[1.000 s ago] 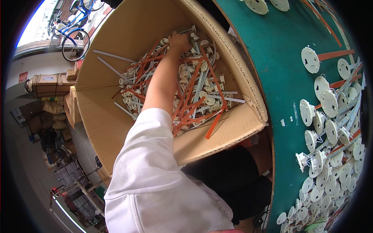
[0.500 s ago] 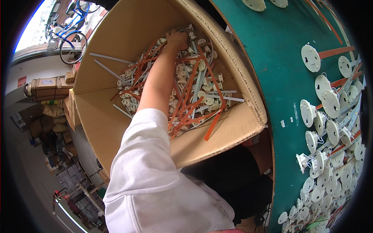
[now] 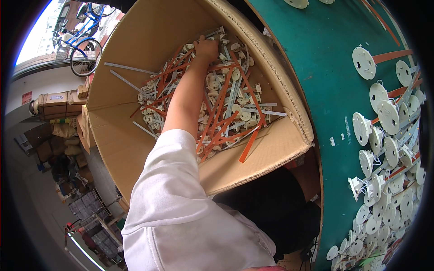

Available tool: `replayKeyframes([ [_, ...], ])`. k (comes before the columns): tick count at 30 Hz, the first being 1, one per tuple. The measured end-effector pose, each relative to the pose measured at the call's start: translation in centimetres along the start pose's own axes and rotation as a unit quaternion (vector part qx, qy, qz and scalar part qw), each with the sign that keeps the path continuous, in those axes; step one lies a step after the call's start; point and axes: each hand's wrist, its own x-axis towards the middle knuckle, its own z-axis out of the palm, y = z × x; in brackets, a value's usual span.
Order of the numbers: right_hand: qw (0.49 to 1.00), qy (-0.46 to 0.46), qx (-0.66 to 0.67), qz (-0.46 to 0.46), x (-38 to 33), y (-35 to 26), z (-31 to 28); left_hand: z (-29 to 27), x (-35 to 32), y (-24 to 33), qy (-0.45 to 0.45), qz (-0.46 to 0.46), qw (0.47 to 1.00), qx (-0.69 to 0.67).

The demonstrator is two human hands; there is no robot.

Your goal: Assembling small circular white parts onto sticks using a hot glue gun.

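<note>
The left hand (image 3: 205,49) is deep in the box (image 3: 149,36), down among the parts near its far end, fingers bent and their tips hidden; whether they are clamped on anything I cannot tell. The right hand is out of view, so its state cannot be told.

The parts lie in a loose, crossed heap on the box floor: pale discs (image 3: 245,115), orange strips (image 3: 247,149) and silver strips (image 3: 130,68), a few strips leaning up against the walls. More discs (image 3: 364,63) crowd the right side of the green table (image 3: 298,45), some trailing thin white wires (image 3: 376,160).

Each piece looks light. The discs seem to be stiff, smooth plastic, probably a little slippery on the face, so the rim offers the surer hold. The strips look thin and springy, likely to bend if tugged at one end and apt to snag where they cross. The wires are probably the weak point; a pinch on the disc itself, clear of them, would be safest.
</note>
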Motion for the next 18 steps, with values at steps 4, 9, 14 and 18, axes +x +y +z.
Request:
replayKeyframes([
  [4,1.0,0.006,-0.023,-0.012,-0.3,0.0,-0.1,1.5,-0.2,0.0,0.036,-0.006,0.999,-0.022],
  [9,0.998,0.017,-0.05,-0.028,-0.6,-0.1,-0.6,2.0,0.3,0.1,0.039,-0.015,0.999,-0.014],
  [14,0.996,0.034,-0.075,-0.039,-1.5,0.0,-1.4,1.8,0.6,0.1,0.047,-0.012,0.998,-0.032],
  [18,0.993,0.048,-0.092,-0.05,-2.0,0.1,-2.2,0.0,0.1,-0.1,-0.006,0.011,1.0,-0.01],
])
